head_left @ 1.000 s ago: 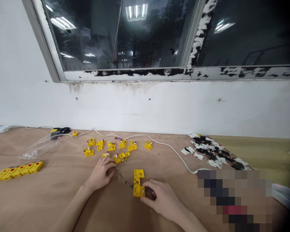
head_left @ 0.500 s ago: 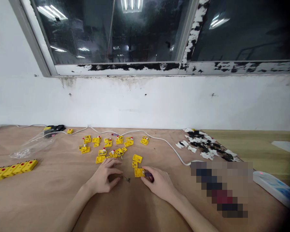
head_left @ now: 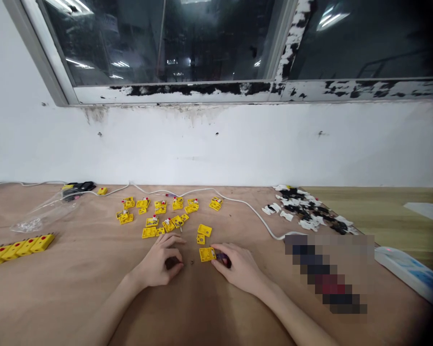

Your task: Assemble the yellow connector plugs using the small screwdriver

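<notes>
My right hand [head_left: 240, 265] is closed, thumb and forefinger at the right edge of an open yellow plastic casing half [head_left: 206, 254]. Under its curled fingers shows a dark purplish thing [head_left: 222, 260], mostly covered. To the left, my left hand [head_left: 162, 259] is closed in a pinch; whatever lies between its fingertips is too small to make out. A tiny dark piece [head_left: 192, 262] rests on the table between both hands. Just beyond them lie another yellow casing half [head_left: 204, 230] and a smaller yellow part [head_left: 200, 239].
Several opened yellow casings with red and white parts [head_left: 160, 207] are spread behind my left hand. Closed yellow boxes [head_left: 21, 247] stand in a row at left, near a clear plastic bag [head_left: 39, 216]. Black and white pieces [head_left: 306, 209] lie right; a white cable [head_left: 245, 204] crosses behind.
My left thumb and forefinger have come together where a gap was. The thin metal piece beside them no longer shows there. My right hand stays at the casing half; the view has tilted slightly.
</notes>
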Demonstrator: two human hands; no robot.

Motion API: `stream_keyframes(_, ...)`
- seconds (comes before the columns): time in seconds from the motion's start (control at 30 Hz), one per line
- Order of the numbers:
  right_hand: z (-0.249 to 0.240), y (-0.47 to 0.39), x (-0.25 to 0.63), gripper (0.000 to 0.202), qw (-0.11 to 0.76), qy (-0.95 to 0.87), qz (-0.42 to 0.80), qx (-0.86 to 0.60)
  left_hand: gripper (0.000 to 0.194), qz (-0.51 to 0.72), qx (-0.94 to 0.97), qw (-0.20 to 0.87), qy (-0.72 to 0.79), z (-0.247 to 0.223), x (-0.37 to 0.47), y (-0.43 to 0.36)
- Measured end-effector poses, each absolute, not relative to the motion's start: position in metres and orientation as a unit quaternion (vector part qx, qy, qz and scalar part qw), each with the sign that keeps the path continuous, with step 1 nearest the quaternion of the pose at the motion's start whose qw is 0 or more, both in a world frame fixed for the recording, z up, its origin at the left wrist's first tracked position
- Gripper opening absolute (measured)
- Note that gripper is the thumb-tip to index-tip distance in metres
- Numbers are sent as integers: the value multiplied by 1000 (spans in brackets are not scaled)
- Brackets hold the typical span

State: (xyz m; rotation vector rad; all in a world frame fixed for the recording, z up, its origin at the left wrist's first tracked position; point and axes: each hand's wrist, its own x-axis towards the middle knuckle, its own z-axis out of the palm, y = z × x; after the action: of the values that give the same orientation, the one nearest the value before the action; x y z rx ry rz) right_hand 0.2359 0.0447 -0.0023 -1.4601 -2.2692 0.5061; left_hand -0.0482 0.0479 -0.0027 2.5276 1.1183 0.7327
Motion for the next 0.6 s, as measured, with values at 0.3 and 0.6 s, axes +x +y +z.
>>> stream_keyframes(0.3,-4,44,238,33,208,-820,181,-502,13,261,849,68,454,-13,-61,62)
stream_keyframes(0.6,-10,45,237,31,209,-824,171,-498,43,215,871,103,430,-10,-70,64)
